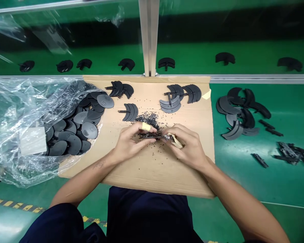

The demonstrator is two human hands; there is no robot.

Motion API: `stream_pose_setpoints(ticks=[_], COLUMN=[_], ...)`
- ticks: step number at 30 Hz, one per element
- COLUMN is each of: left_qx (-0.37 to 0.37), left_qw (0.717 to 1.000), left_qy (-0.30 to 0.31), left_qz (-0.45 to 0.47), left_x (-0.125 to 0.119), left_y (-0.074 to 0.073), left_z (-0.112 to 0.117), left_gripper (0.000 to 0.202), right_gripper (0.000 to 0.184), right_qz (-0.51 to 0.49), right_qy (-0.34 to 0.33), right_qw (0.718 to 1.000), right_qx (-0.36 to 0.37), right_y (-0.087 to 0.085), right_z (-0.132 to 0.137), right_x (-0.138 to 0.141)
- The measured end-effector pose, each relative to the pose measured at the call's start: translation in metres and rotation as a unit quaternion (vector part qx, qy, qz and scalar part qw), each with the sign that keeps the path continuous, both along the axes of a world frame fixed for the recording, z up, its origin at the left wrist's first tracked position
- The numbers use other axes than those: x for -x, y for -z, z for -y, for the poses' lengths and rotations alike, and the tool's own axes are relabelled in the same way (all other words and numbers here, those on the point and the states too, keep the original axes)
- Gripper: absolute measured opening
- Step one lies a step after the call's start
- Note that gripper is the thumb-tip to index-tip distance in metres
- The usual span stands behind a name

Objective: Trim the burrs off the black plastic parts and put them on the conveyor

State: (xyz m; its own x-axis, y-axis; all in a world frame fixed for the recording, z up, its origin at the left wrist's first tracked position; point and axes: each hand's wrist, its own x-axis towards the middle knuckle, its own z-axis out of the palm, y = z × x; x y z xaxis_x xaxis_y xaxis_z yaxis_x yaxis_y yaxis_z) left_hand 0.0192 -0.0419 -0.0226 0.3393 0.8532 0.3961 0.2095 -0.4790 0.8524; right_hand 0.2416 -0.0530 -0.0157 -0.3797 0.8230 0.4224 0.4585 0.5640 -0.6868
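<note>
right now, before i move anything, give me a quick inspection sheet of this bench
surface: cardboard sheet on a green bench mat
job's things: dark plastic piece, black fan-shaped parts, dark discs in a clear plastic bag
clutter: black plastic shavings scattered over the cardboard
hands: left hand, finger taped yellow, holds the piece; right hand holds a small pale-handled tool against it
cables: nothing seen
surroundings: dark plastic runners on the mat, more dark parts on a green surface beyond

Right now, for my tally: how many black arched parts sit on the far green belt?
7 black arched parts lie in one row along the far green belt: four left of the aluminium upright, three right of it. Another could be hidden behind the upright.
</note>
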Motion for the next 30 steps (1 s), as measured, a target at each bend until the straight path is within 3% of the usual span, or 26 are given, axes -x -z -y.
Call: stream_pose_setpoints(ticks=[2, 5, 8, 11, 13, 16, 18, 22, 30], left_qx=[-0.052, -0.152, -0.174, -0.116, -0.06, 0.019, 0.05, 0.037, -0.009], left_qw=[0.998, 0.976, 0.96, 0.98, 0.993, 0.998, 0.997, 0.996, 0.998], left_qy=[0.009, 0.013, 0.017, 0.02, 0.026, 0.042, 0.053, 0.073, 0.061], left_qz=[-0.031, -0.153, -0.219, -0.162, -0.102, -0.031, 0.001, 0.026, 0.012], left_x=[0.002, 0.006, 0.01, 0.01, 0.009, 0.008, 0.007, 0.005, 0.004], left_y=[0.002, 0.001, -0.001, -0.004, -0.004, -0.004, -0.004, -0.004, -0.002], left_z=[-0.001, -0.003, -0.004, -0.004, -0.004, -0.002, 0.0, 0.002, 0.003], left_gripper=[0.014, 0.021, 0.031, 0.026, 0.023, 0.024, 0.023, 0.021, 0.021], right_gripper=[0.016, 0.025, 0.021, 0.016, 0.018, 0.018, 0.021, 0.026, 0.02], right_qz=[0.058, 0.144, 0.105, -0.019, -0.052, 0.005, 0.064, 0.14, 0.181], right_qy=[0.007, 0.022, -0.005, -0.022, 0.021, 0.069, 0.053, 0.029, 0.045], right_qw=[0.994, 0.97, 0.979, 0.996, 0.997, 0.996, 0.993, 0.982, 0.971], right_qx=[-0.09, -0.195, -0.177, -0.088, -0.046, -0.055, -0.083, -0.124, -0.148], right_y=[0.002, 0.004, 0.001, -0.005, -0.006, -0.003, 0.003, 0.01, 0.005], right_z=[0.001, 0.003, 0.003, 0.002, 0.0, -0.004, -0.006, -0.005, -0.002], right_x=[0.0, 0.0, 0.0, -0.002, -0.006, -0.01, -0.011, -0.009, -0.006])
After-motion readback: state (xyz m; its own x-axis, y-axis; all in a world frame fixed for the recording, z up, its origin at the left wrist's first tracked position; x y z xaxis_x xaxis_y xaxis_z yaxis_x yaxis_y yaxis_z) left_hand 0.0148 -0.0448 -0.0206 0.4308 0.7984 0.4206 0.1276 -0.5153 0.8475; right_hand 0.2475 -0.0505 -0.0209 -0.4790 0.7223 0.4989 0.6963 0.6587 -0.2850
